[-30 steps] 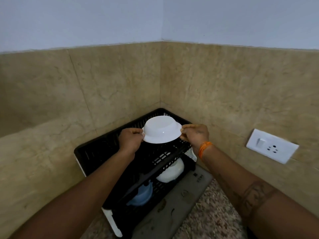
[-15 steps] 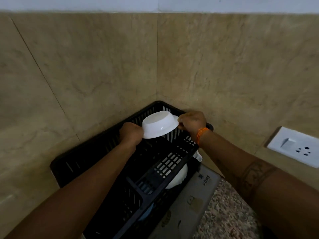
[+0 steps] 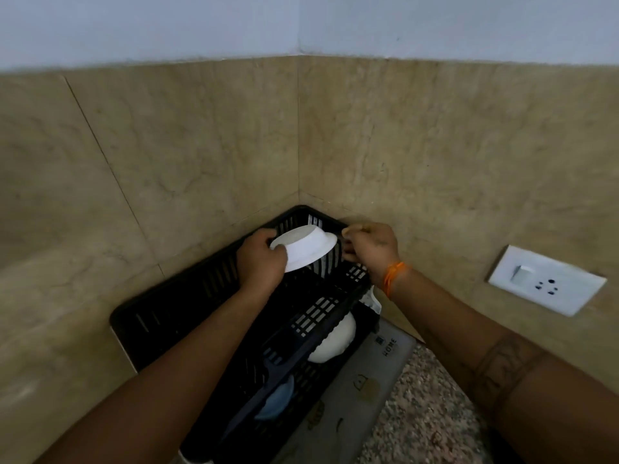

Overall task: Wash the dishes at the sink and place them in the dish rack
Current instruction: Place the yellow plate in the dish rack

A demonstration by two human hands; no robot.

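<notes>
Head view: white bowl (image 3: 303, 246) now tipped upside-down into dish rack (image 3: 187, 298) top corner. Left hand (image 3: 263, 259) still grips its rim; right hand (image 3: 370, 247) has let go, fingers loosely curled, empty. Placement nearly done.

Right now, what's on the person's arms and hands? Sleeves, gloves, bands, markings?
Both forearms are bare, no sleeves or gloves. The right hand has an orange thread band at its wrist, and dark band-like markings circle that forearm. The left hand wears nothing visible.

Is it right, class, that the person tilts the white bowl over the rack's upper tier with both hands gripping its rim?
Not quite. In the head view only the left hand grips the white bowl; the right hand is off its rim. The bowl is tilted over the rack.
</notes>
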